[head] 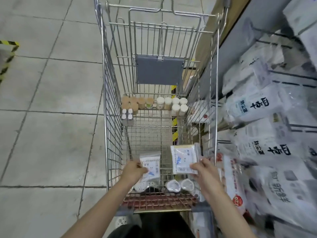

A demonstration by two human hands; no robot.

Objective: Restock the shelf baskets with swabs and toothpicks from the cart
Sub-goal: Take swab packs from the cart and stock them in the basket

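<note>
I stand at the handle end of a wire shopping cart (111,103), both arms reaching into it. My left hand (133,170) pinches a flat clear-plastic packet of swabs (151,166), thumb on top, fingers curled under its near edge. My right hand (203,169) grips a thicker stack of the same swab packets (184,159) by its near right corner; their printed faces are white with a blue figure. Both are held just above the cart's floor grid.

At the far end of the cart, upright round jars stand in a row: tan-topped toothpick jars (132,102) on the left, white-topped swab jars (176,104) on the right. Just in front of the tan ones sit small white-capped containers (127,114), packed in a square. Below my hands, near the handle, lie two round clear-lidded tubs (180,185) and another perforated white lid, partly hidden.

To the right, shelves (240,36) hold soft, glossy plastic bags (257,107) with dark lettering, blurred. The floor (42,100) is grey tile.
</note>
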